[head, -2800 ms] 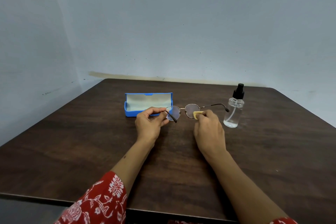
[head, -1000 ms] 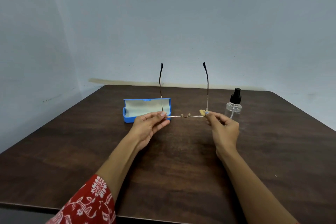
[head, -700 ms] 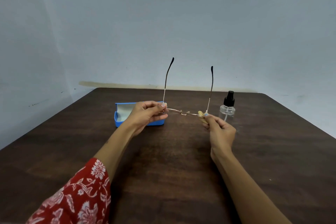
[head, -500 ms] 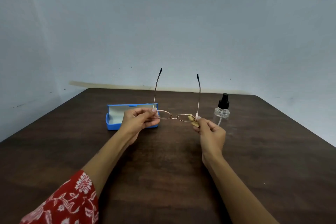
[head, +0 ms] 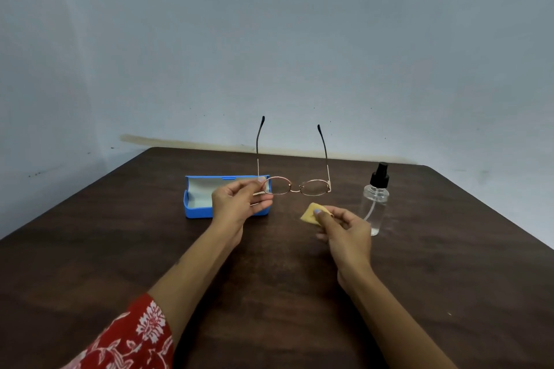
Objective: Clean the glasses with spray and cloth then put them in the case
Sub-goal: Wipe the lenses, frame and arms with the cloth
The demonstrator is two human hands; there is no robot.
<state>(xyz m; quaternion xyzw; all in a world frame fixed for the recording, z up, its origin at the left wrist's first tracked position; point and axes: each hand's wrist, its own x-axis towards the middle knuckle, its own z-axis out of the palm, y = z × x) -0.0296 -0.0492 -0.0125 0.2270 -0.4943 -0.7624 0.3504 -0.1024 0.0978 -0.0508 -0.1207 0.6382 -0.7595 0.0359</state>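
Observation:
My left hand (head: pixel 239 204) pinches the left hinge of the thin gold-rimmed glasses (head: pixel 295 187) and holds them above the table, both temples pointing up and away. My right hand (head: pixel 344 231) is lower and apart from the frame, pinching a small yellow cloth (head: pixel 310 214). The open blue case (head: pixel 198 201) with a pale lining lies behind my left hand, which hides part of it. A clear spray bottle (head: pixel 374 204) with a black nozzle stands upright to the right of my right hand.
All of this is over a dark brown wooden table (head: pixel 269 278) that meets a pale blue-grey wall at the back. My red patterned sleeve (head: pixel 129 338) shows at the bottom left.
My right hand has let go of the right side of the glasses and dropped toward me with the cloth. Only the left hand holds the glasses now. The view has shifted slightly.

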